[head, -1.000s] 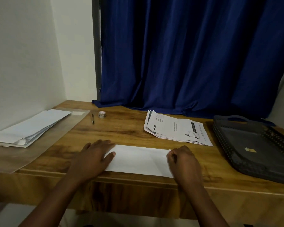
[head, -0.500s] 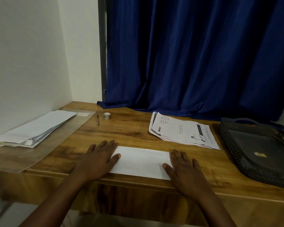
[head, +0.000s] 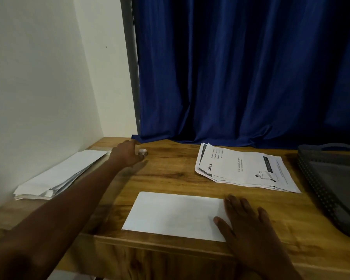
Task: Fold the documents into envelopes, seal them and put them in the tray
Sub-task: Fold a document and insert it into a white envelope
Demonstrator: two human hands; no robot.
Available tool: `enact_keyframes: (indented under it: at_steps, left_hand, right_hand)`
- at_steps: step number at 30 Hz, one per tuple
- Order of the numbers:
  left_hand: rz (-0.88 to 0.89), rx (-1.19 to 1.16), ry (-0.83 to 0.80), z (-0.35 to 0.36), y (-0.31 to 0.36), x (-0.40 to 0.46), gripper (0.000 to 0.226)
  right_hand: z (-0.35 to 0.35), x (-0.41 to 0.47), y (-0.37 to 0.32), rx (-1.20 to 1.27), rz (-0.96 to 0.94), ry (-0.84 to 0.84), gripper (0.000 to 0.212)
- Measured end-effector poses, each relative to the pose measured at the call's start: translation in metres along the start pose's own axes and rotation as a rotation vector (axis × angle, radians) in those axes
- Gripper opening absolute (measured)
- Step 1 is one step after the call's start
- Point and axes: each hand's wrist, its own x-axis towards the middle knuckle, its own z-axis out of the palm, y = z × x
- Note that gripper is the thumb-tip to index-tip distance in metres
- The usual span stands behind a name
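A white envelope (head: 176,215) lies flat near the table's front edge. My right hand (head: 249,225) rests on its right end with the fingers straight. My left hand (head: 127,153) is stretched out to the back left of the table and its fingertips touch a small tape roll (head: 143,152); blur hides whether they grip it. A stack of printed documents (head: 245,168) lies behind the envelope to the right. The dark plastic tray (head: 319,190) stands at the right edge of the view, partly cut off.
A pile of white envelopes (head: 59,176) lies along the left wall on a clear plastic sheet. A blue curtain (head: 240,77) hangs behind the wooden table (head: 170,170) and drapes onto its back edge.
My left hand left the envelope's left end and reached forward to the tape roll at the back left. My right hand stayed flat on the envelope's right end.
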Motion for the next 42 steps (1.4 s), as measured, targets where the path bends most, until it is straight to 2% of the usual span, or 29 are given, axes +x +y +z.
enact_keyframes:
  at_steps: [3, 6, 10, 13, 15, 19, 21, 24, 28, 31, 37, 40, 42]
  left_hand:
    - [-0.065, 0.125, -0.021, 0.014, -0.001, 0.032, 0.073]
    - [-0.08, 0.253, -0.084, 0.023, 0.005, 0.049, 0.071]
    - [-0.044, 0.393, 0.001, 0.035, 0.012, 0.056, 0.034]
    - [-0.027, 0.395, 0.04, 0.037, 0.017, 0.055, 0.026]
    - [0.021, 0.218, 0.048, 0.032, 0.024, 0.047, 0.027]
    - [0.154, -0.628, 0.016, 0.009, 0.064, -0.007, 0.024]
    - [0.164, -0.927, -0.07, -0.001, 0.09, -0.051, 0.026]
    - [0.133, -1.27, -0.211, 0.0, 0.113, -0.117, 0.043]
    - [0.162, -1.319, -0.277, 0.026, 0.117, -0.178, 0.057]
    - [0.168, -1.255, -0.26, 0.043, 0.11, -0.194, 0.055]
    - [0.148, -1.285, -0.201, 0.047, 0.105, -0.196, 0.055]
    - [0.166, -1.268, -0.203, 0.048, 0.104, -0.197, 0.057]
    - [0.184, -1.259, -0.215, 0.049, 0.104, -0.196, 0.061]
  right_hand:
    - [0.001, 0.004, -0.001, 0.015, 0.017, -0.01, 0.145]
    - [0.006, 0.008, -0.001, 0.022, 0.03, -0.005, 0.145]
    - [0.007, 0.009, -0.001, 0.036, 0.025, -0.013, 0.14]
    - [0.004, 0.008, -0.002, 0.04, 0.023, -0.015, 0.144]
    - [0.004, 0.007, -0.001, 0.043, 0.019, -0.011, 0.142]
    - [0.003, 0.005, -0.001, 0.049, 0.005, -0.012, 0.133]
    - [0.001, 0.003, -0.001, 0.051, -0.003, -0.007, 0.125]
    - [-0.003, -0.001, -0.001, 0.049, -0.021, 0.002, 0.12]
    - [-0.006, -0.005, 0.001, 0.094, -0.029, -0.01, 0.117]
    - [-0.006, -0.008, 0.0, 0.098, -0.019, -0.011, 0.115]
    - [-0.006, -0.008, 0.001, 0.132, -0.01, -0.006, 0.108]
    - [-0.007, -0.008, 0.003, 0.299, 0.001, 0.073, 0.093]
    - [-0.009, -0.006, 0.004, 0.445, -0.002, 0.235, 0.072]
